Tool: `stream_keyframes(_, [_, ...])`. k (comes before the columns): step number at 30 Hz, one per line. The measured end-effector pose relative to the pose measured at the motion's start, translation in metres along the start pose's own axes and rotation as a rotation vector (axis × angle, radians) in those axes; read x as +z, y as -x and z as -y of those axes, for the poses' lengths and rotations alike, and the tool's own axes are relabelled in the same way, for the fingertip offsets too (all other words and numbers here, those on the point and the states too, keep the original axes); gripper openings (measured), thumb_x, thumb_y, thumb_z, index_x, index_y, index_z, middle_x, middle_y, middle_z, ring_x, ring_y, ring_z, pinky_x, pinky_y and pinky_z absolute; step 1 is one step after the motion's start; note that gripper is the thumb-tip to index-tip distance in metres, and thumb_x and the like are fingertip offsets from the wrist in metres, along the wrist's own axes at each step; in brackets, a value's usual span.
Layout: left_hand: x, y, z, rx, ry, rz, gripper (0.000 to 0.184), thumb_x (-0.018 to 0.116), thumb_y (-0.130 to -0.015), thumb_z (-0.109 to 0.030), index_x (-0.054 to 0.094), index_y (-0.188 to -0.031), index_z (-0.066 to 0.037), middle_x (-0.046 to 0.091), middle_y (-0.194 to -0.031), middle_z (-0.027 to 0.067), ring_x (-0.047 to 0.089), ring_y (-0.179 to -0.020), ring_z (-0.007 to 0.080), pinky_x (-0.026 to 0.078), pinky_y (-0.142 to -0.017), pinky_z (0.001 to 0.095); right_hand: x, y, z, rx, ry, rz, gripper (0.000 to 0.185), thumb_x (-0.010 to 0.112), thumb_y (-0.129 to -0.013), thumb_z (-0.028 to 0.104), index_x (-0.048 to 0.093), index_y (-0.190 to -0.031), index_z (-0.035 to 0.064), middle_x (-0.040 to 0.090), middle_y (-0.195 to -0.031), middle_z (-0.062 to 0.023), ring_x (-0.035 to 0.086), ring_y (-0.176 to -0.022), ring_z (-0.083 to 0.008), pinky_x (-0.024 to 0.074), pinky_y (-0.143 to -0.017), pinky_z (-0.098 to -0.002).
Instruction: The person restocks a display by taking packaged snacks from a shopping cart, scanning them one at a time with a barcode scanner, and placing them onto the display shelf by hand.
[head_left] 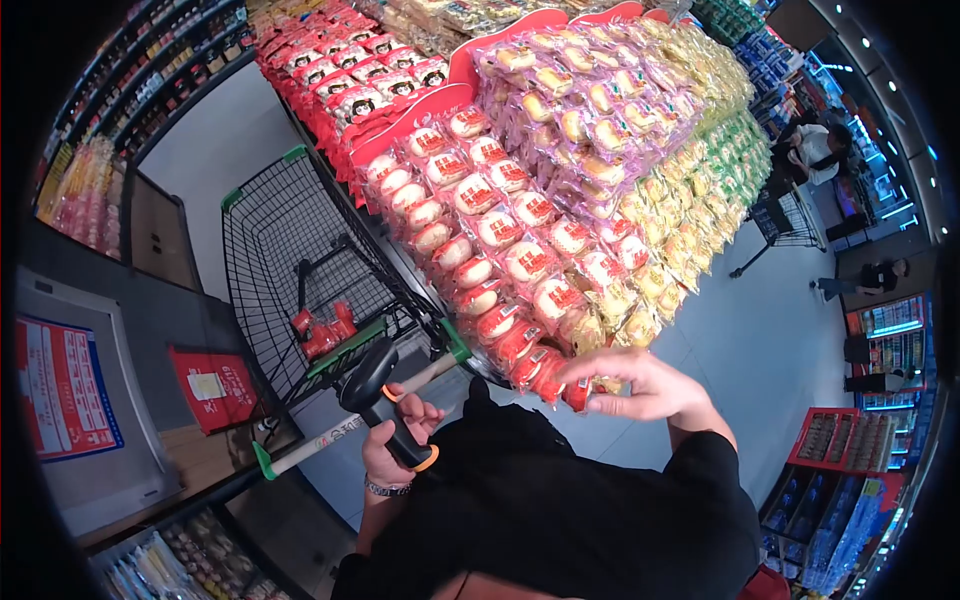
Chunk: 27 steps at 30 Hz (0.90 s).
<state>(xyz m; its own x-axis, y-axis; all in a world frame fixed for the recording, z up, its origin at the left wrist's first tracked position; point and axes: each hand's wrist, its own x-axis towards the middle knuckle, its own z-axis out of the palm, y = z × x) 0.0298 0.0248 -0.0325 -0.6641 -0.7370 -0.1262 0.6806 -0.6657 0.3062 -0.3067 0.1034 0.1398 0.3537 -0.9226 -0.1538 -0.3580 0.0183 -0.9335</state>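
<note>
One cart (pixel 293 153), red packs (pixel 325 333) inside, scanner (pixel 372 392) in left grip (pixel 381 455)

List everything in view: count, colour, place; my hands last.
Scanner: one, black and orange, lower centre
Display: one, red boards, centre
Buns: many, white and red, display front
Cakes: many, purple, yellow and green, display right
Bags: many, red, display back left
Near cart: one, black and green, left
Packets: several, red, in near cart
Far cart: one, dark, right
Posters: two, mainly red, left
Shelf goods: many, mixed, edges
People: two or more, white or black tops, right
Left hand: one, bare, holding scanner
Right hand: one, bare, over display corner
</note>
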Motion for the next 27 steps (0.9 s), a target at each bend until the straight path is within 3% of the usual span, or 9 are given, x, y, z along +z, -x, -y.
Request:
stream_keyframes(1, [0.002, 0.004, -0.01, 0.029, -0.049, -0.064, 0.054, 0.067, -0.084, -0.029, 0.045, -0.13, -0.012, 0.047, -0.083, 0.0019, 0.057, -0.087, 0.0206, 0.045, -0.1, 0.045, 0.021, -0.002, -0.003, 0.039, -0.07, 0.036, 0.035, 0.064, -0.093, 0.008, 0.061, -0.127, 0.004, 0.065, -0.124, -0.0126, 0.064, -0.112, -0.0272, 0.0498, -0.094, -0.0369])
stream_keyframes(5, [-0.028, 0.024, -0.064, 0.046, -0.054, -0.024, 0.053, 0.063, -0.087, -0.025, 0.043, -0.133, -0.008, 0.046, -0.073, 0.0009, 0.051, -0.069, 0.0167, 0.051, -0.091, 0.0381, 0.12, -0.059, -0.022, -0.046, -0.088, -0.001, 0.034, 0.063, -0.094, 0.013, 0.06, -0.126, 0.0028, 0.066, -0.119, -0.0143, 0.064, -0.111, -0.0296, 0.0495, -0.095, -0.0381])
stream_keyframes(8, [-0.048, 0.044, -0.112, 0.044, -0.192, -0.025, 0.053, 0.063, -0.087, -0.023, 0.043, -0.132, -0.006, 0.046, -0.072, 0.0009, 0.051, -0.069, 0.0157, 0.052, -0.089, 0.0377, 0.204, -0.125, -0.074, 0.025, 0.021, -0.077, 0.039, 0.065, -0.092, 0.017, 0.058, -0.127, 0.0022, 0.066, -0.115, -0.0175, 0.064, -0.109, -0.0334, 0.0486, -0.096, -0.04])
stream_keyframes(10, [-0.06, 0.059, -0.141, 0.08, -0.296, -0.052, 0.051, 0.063, -0.087, -0.021, 0.043, -0.131, -0.004, 0.047, -0.072, 0.0006, 0.052, -0.07, 0.0142, 0.051, -0.086, 0.0369, 0.253, -0.164, -0.122, -0.034, 0.45, -0.189, 0.037, 0.068, -0.088, 0.019, 0.06, -0.121, 0.0031, 0.067, -0.107, -0.0166, 0.064, -0.105, -0.035, 0.0491, -0.094, -0.0425])
stream_keyframes(12, [-0.074, 0.073, -0.168, 0.094, -0.352, -0.093, 0.051, 0.062, -0.087, -0.021, 0.043, -0.131, -0.004, 0.047, -0.072, 0.0004, 0.051, -0.07, 0.0136, 0.05, -0.085, 0.0366, 0.279, -0.19, -0.144, 0.066, 0.525, -0.284, 0.031, 0.07, -0.086, 0.023, 0.059, -0.109, 0.0047, 0.068, -0.092, -0.0145, 0.067, -0.088, -0.0339, 0.053, -0.08, -0.0437])
stream_keyframes(14, [-0.083, 0.087, -0.189, 0.126, -0.371, -0.14, 0.049, 0.062, -0.088, -0.021, 0.045, -0.131, -0.004, 0.046, -0.073, 0.0002, 0.05, -0.069, 0.0129, 0.05, -0.084, 0.0361, 0.293, -0.21, -0.153, 0.252, 0.522, -0.491, 0.023, 0.066, -0.089, 0.03, 0.059, -0.096, 0.0092, 0.064, -0.064, -0.0094, 0.066, -0.059, -0.032, 0.0515, -0.056, -0.0451])
stream_keyframes(17, [-0.11, 0.102, -0.209, 0.14, -0.347, -0.196, 0.045, 0.059, -0.09, -0.02, 0.046, -0.13, -0.005, 0.046, -0.073, 0.0, 0.05, -0.069, 0.0124, 0.05, -0.085, 0.0354, 0.296, -0.226, -0.153, 0.388, 0.425, -0.646, 0.02, 0.068, -0.086, 0.031, 0.063, -0.079, 0.0124, 0.062, -0.056, -0.0069, 0.065, -0.056, -0.0302, 0.0513, -0.054, -0.043])
stream_keyframes(21, [-0.136, 0.1, -0.219, 0.078, -0.232, -0.229, 0.042, 0.057, -0.092, -0.019, 0.048, -0.13, -0.006, 0.045, -0.076, 0.0001, 0.049, -0.07, 0.0119, 0.05, -0.086, 0.0343, 0.294, -0.24, -0.155, 0.437, 0.645, -0.684, 0.018, 0.071, -0.081, 0.029, 0.064, -0.077, 0.0122, 0.06, -0.052, -0.009, 0.065, -0.054, -0.0313, 0.0527, -0.054, -0.0443])
stream_keyframes(27, [-0.146, 0.056, -0.23, -0.006, -0.269, -0.161, 0.043, 0.057, -0.093, -0.023, 0.048, -0.132, -0.007, 0.044, -0.074, -0.0006, 0.047, -0.067, 0.0123, 0.05, -0.082, 0.0325, 0.29, -0.25, -0.142, 0.591, 0.783, -0.543, 0.019, 0.066, -0.082, 0.027, 0.065, -0.078, 0.0092, 0.066, -0.063, -0.0134, 0.068, -0.061, -0.0345, 0.056, -0.059, -0.0474])
